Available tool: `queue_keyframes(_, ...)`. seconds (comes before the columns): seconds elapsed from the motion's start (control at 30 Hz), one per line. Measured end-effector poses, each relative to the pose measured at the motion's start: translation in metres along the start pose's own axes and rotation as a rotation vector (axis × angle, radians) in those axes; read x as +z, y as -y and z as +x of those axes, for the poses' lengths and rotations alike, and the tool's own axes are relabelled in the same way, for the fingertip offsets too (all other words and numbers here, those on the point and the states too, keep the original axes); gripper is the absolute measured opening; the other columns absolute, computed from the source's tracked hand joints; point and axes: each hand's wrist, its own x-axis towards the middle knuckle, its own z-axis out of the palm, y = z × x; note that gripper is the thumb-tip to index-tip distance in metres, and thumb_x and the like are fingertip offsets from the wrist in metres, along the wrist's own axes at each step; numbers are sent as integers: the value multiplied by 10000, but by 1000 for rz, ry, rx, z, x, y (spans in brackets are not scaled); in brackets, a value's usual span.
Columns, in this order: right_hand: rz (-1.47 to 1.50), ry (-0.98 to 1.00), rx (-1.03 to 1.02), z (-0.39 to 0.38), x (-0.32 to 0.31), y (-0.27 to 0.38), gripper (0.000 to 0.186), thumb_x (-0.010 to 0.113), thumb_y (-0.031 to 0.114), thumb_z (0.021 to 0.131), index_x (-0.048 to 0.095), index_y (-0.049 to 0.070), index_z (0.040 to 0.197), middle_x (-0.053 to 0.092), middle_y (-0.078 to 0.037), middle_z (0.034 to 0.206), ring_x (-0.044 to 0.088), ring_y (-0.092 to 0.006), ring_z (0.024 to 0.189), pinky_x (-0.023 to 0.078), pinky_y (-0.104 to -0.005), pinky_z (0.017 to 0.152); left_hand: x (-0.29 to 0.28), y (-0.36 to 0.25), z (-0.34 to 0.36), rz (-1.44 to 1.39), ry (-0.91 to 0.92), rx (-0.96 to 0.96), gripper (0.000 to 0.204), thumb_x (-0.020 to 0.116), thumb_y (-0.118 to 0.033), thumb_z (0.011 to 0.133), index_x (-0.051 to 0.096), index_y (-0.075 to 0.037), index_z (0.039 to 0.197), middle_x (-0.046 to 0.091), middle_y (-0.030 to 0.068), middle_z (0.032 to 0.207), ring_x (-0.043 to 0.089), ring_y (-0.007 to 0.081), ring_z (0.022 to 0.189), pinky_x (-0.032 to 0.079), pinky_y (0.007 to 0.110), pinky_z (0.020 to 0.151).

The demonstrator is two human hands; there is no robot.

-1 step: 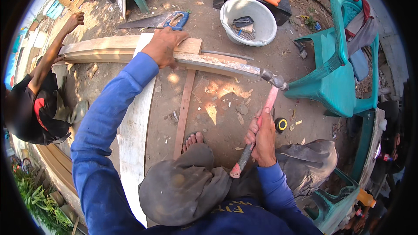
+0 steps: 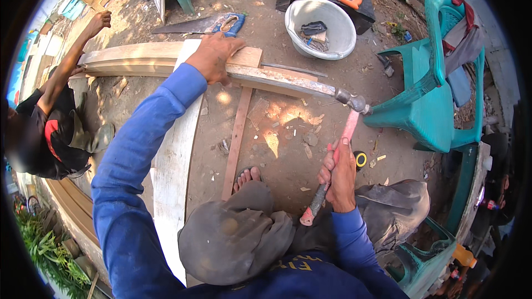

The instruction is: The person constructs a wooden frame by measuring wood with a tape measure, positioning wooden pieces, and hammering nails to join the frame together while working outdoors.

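So the long white-painted wooden board (image 2: 173, 177) runs from 11 down to 7 o'clock, with the stacked tan wooden beams (image 2: 130, 54) crossing it around 10. The narrow, worn whitish strip (image 2: 288, 80) lies near 12, its end beside the steel head of the red-handled hammer (image 2: 351, 124) at 2; can't tell if they touch. Left hand (image 2: 217, 58), 11 o'clock, presses on the wood: good, firm weight, fingertips clear. Right hand (image 2: 339, 178), 4 o'clock, wraps mid-handle; I'd line up square first.
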Motion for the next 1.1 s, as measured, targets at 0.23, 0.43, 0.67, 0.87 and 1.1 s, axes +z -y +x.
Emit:
queue_keyframes(0.23, -985, -92, -822, 10, -37, -65, 379, 556, 250, 1040, 586, 54, 1362, 670, -107, 800, 637, -190, 647, 502, -380, 572, 7, -74, -14, 22, -266, 167, 1237, 824, -727, 624, 340, -117, 1585, 378, 200, 1590, 303, 394, 1512, 149, 671, 1221)
queue_keyframes(0.43, -1504, 555, -1040, 42, 63, -91, 351, 703, 195, 890, 681, 75, 1219, 730, -136, 957, 705, -377, 814, 556, -428, 664, 41, -110, 8, -71, -296, 162, 993, 515, -910, 763, 693, -9, 1141, 728, 186, 1071, 690, 339, 1028, 316, 598, 1125)
queue_keyframes(0.67, -1289, 654, -1201, 109, 100, -69, 276, 742, 194, 857, 734, 48, 1090, 740, -157, 1058, 706, -355, 992, 555, -432, 838, 52, -125, 25, -234, -599, -27, 929, 435, -908, 820, 748, -35, 881, 735, 152, 803, 715, 300, 821, 349, 475, 1111)
queue_keyframes(0.87, -863, 604, -1075, 102, 112, -71, 279, 758, 257, 867, 741, 79, 1080, 736, -120, 1065, 696, -303, 1006, 541, -426, 858, 43, -131, 23, -261, -477, -93, 896, 372, -858, 892, 766, -55, 951, 756, 143, 855, 709, 259, 844, 343, 400, 1021)
queue_keyframes(1.1, -998, 747, -1038, 101, 131, -54, 252, 738, 283, 884, 741, 83, 1037, 720, -126, 1020, 690, -330, 929, 538, -442, 802, 41, -126, 20, -279, -445, -131, 834, 373, -787, 950, 780, -62, 886, 736, 137, 769, 709, 257, 803, 344, 397, 1028)
